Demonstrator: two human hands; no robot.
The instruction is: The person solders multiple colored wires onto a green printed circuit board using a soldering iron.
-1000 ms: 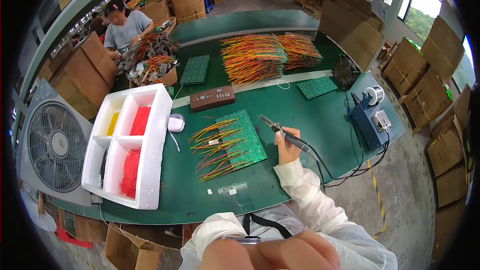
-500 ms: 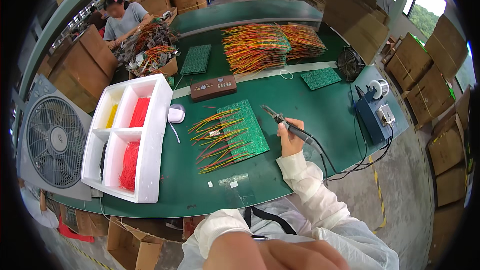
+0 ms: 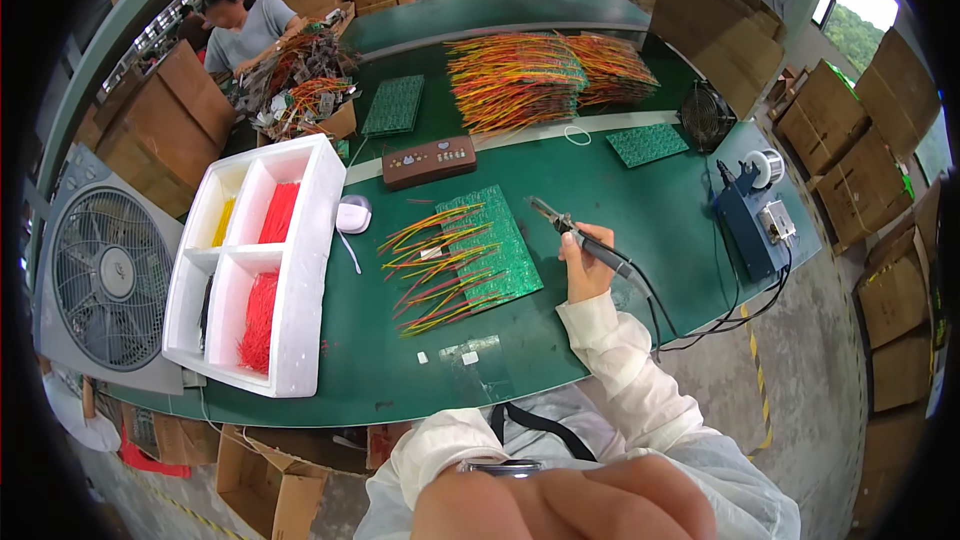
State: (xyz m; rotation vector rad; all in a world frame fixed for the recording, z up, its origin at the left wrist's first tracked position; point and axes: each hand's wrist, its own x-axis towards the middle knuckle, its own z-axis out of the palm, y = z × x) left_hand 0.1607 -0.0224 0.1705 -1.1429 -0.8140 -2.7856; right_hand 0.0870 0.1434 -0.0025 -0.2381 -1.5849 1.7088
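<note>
Soldering iron (image 3: 606, 256) pinched between thumb and fingers of right hand (image 3: 586, 275), tip held apart from right edge of circuit board (image 3: 512, 255); board laid inward from tabletop (image 3: 365, 345) front edge, wires (image 3: 450, 260) spread across its left edge; left hand (image 3: 565, 505) blurred, fingertip state cannot be told

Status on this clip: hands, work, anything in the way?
Right hand: grip closed on iron, apart from board. Left hand low in view, hold unclear. Wires span board's left edge. Nothing seen between iron and board.
</note>
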